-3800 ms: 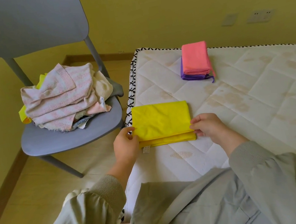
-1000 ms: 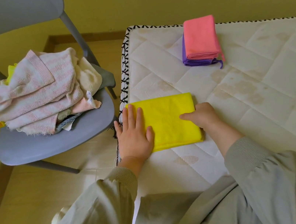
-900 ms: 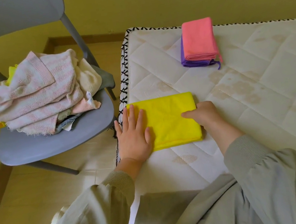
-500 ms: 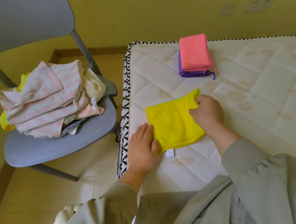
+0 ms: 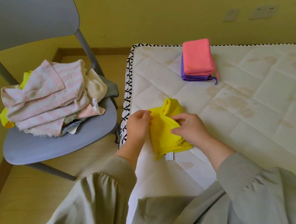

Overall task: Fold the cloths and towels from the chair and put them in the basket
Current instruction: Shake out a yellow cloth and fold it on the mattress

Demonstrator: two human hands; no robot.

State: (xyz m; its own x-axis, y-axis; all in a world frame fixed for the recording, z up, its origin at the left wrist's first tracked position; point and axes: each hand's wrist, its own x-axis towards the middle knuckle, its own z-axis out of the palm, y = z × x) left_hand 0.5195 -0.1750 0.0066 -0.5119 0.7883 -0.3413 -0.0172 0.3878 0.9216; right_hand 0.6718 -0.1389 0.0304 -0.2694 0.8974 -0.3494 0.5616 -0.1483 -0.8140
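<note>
A yellow cloth (image 5: pixel 164 136) lies partly folded at the mattress's near left corner, its right half lifted over toward the left, a white label at its near edge. My left hand (image 5: pixel 138 126) pinches its upper left edge. My right hand (image 5: pixel 189 128) grips the turned-over fold. A pile of pink striped towels (image 5: pixel 46 100) and other cloths sits on the grey chair (image 5: pixel 57 147) to the left. A folded pink cloth (image 5: pixel 197 58) lies on a folded purple cloth (image 5: pixel 193 77) farther back on the mattress. No basket is in view.
The white quilted mattress (image 5: pixel 250 115) has a black-and-white trimmed edge beside the chair. Wooden floor lies between chair and mattress. A yellow wall with sockets (image 5: pixel 263 11) stands behind. My grey sleeves and lap fill the near foreground.
The yellow cloth lay flat under both hands a second ago. My right hand has since lifted its right side over to the left, and my left hand now pinches the edge.
</note>
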